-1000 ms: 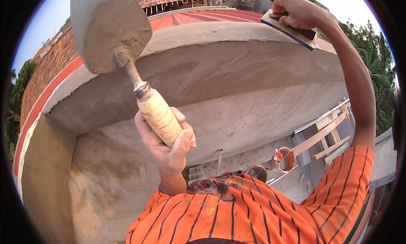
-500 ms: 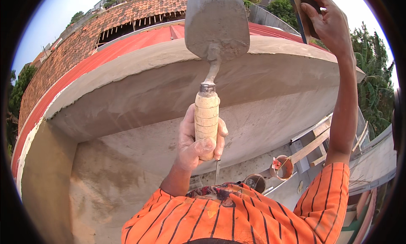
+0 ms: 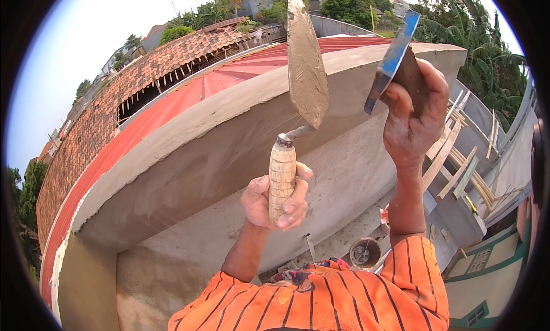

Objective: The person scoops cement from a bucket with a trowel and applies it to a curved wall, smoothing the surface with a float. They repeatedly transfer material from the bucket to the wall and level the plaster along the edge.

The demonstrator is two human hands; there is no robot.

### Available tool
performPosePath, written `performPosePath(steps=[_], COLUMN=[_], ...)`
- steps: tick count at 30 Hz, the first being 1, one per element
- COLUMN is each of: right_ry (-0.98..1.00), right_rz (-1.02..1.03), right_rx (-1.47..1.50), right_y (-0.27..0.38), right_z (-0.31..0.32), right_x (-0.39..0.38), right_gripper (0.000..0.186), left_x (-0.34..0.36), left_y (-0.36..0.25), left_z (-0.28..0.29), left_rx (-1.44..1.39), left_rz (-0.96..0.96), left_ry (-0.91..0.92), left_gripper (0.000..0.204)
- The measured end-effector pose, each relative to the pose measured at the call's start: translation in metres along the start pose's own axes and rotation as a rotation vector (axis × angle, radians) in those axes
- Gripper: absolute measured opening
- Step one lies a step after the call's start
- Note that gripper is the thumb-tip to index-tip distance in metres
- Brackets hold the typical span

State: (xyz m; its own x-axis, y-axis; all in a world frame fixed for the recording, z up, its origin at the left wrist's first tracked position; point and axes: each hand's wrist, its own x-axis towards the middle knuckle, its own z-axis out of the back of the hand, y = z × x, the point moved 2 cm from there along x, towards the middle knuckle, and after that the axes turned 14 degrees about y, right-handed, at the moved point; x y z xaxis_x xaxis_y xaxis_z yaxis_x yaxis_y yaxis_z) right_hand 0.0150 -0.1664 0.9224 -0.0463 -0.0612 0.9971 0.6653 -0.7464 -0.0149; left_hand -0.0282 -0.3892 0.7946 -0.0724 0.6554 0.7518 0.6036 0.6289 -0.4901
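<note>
My left hand [image 3: 258,199] is wrapped round the ringed wooden handle of a trowel [image 3: 308,73]. Its blade points up, turned partly edge-on, with wet grey mortar spread over the face. To the right, my raised right hand [image 3: 409,130] grips a flat scraper [image 3: 396,59] with a worn blue blade and a brown plate behind it. The scraper stands tilted beside the trowel blade, apart from it. Beyond both tools runs a curved grey plastered ledge [image 3: 229,124]. Part of the scraper's grip is hidden by my fingers.
A bucket [image 3: 365,252] stands below, by the wall's foot. Wooden planks [image 3: 444,153] lean at the right. Past the ledge are a red metal roof [image 3: 229,81] and a tiled roof [image 3: 97,124]. A plastered side wall [image 3: 89,273] rises at the left.
My right hand has come down and inward with the scraper, closer to the trowel. The trowel has been turned, so its mortar-covered face shows. The view has shifted.
</note>
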Motion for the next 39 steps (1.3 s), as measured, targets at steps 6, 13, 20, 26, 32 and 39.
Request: performPosePath(steps=[6, 13, 20, 26, 32, 39], right_ry=[0.061, -0.146, 0.583, 1.369, 1.522, 1.585], right_rz=[0.111, 0.177, -0.048, 0.042, 0.068, 0.066], right_rx=[-0.128, -0.155, -0.240, -0.126, -0.071, -0.034], right_y=[0.005, -0.068, -0.083, -0.075, -0.099, -0.081], right_z=[-0.017, 0.000, 0.013, -0.035, -0.072, -0.087], right_x=[-0.017, 0.022, 0.119, 0.123, 0.116, 0.122], right_gripper=[0.051, 0.042, 0.034, 0.034, 0.035, 0.033], left_x=[0.010, -0.001, -0.053, -0.071, -0.071, -0.072], left_y=[0.010, 0.020, 0.052, 0.095, 0.105, 0.107], left_z=[0.000, -0.001, 0.012, 0.026, 0.027, 0.031], left_rx=[0.004, 0.142, 0.177, 0.068, 0.069, 0.133], left_rz=[0.077, 0.270, 0.448, 0.573, 0.575, 0.569], left_ry=[-0.067, -0.108, -0.342, -0.431, -0.451, -0.448], left_gripper=[0.066, 0.071, 0.070, 0.073, 0.074, 0.073])
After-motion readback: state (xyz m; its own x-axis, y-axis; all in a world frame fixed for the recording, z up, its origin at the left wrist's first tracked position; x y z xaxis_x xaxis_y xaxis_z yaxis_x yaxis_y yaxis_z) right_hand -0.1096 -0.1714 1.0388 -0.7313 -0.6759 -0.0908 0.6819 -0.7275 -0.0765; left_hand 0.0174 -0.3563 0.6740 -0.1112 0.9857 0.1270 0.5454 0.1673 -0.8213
